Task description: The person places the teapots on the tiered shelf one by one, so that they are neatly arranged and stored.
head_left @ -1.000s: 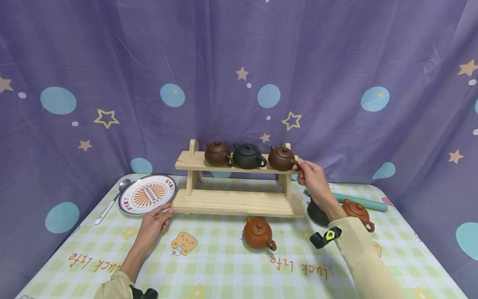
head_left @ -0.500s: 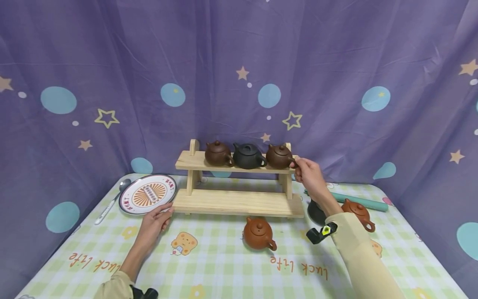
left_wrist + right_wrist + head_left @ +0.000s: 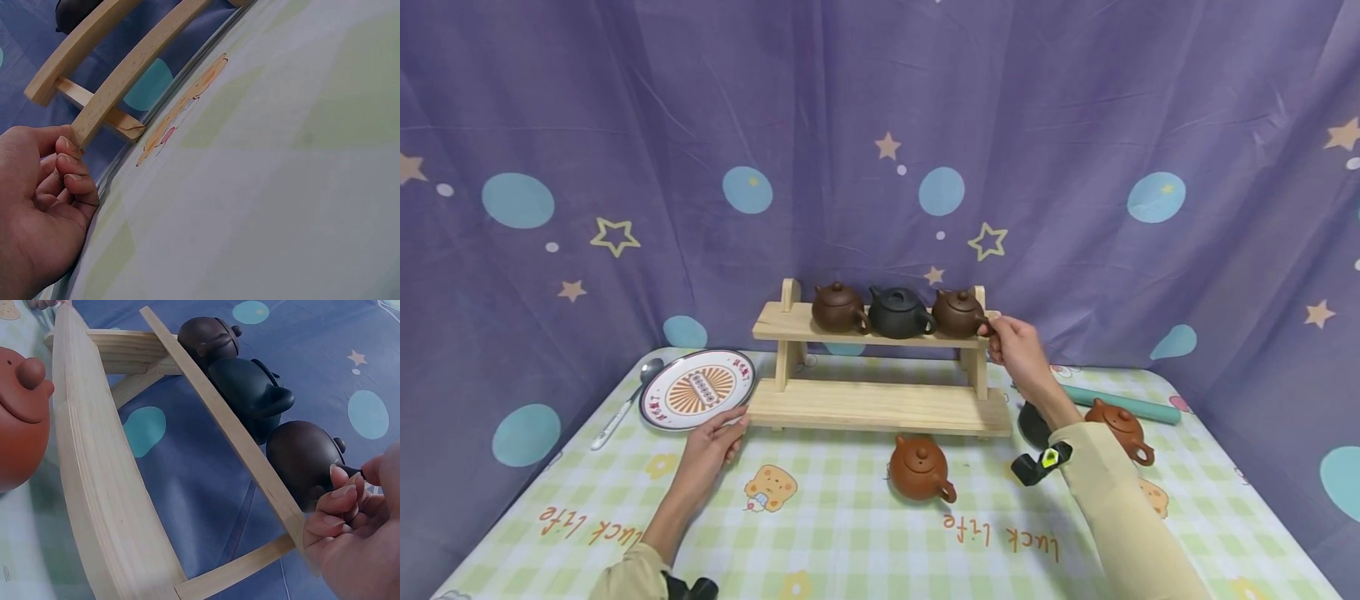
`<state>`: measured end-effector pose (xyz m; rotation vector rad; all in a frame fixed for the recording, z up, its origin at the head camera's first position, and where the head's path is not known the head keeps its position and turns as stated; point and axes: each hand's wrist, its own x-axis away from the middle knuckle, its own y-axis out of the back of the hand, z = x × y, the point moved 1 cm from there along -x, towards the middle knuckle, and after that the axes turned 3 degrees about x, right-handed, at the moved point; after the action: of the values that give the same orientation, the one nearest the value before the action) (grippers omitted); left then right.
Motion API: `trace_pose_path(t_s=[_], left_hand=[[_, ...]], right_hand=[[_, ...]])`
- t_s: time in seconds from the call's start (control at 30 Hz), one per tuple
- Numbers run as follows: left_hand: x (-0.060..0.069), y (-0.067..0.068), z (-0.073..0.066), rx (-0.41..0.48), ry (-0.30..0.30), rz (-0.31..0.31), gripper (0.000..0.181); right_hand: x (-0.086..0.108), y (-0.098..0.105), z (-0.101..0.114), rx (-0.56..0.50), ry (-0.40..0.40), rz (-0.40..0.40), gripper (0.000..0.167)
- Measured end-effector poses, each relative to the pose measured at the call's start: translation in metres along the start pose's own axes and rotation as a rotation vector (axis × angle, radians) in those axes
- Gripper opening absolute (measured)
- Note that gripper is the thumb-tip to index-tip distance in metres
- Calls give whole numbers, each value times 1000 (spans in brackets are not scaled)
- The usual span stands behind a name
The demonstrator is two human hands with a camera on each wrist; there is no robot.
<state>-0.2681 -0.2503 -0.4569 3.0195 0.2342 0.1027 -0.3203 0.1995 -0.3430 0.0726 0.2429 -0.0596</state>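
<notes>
Brown teapot (image 3: 957, 315) sat just left of the right hand (image 3: 1021, 348), on the top board of the wooden rack (image 3: 880, 406); that hand had the handle (image 3: 353, 470) pinched, with the spout (image 3: 940, 294) aimed away leftward and a bit back, so the long axis ran out from the fingers; black teapot (image 3: 897, 315) was just beyond, couldn't tell if touching; left hand (image 3: 710, 446), well apart from the pot, gripped the rack's lower end.

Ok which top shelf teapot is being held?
The brown teapot at the right end; the right hand pinches its handle. The black teapot and left brown teapot stand untouched.
</notes>
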Motion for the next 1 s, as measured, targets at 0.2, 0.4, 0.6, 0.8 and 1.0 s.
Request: trace_pose_path(t_s=[0.2,0.4,0.6,0.8,1.0], left_hand=[[0,0,-1,-13,1,-1,49],[0,0,0,-16,3,-7,47],[2,0,-1,-15,-4,-1,48],[2,0,-2,-18,2,-1,48],[-1,1,1,0,9,8,48]], right_hand=[[-2,-2,1,34,1,2,37],[-1,-4,3,50,-8,8,40],[-1,-4,4,53,-10,27,40],[-2,-3,4,49,-28,48,39],[-1,-2,5,52,-36,57,38]])
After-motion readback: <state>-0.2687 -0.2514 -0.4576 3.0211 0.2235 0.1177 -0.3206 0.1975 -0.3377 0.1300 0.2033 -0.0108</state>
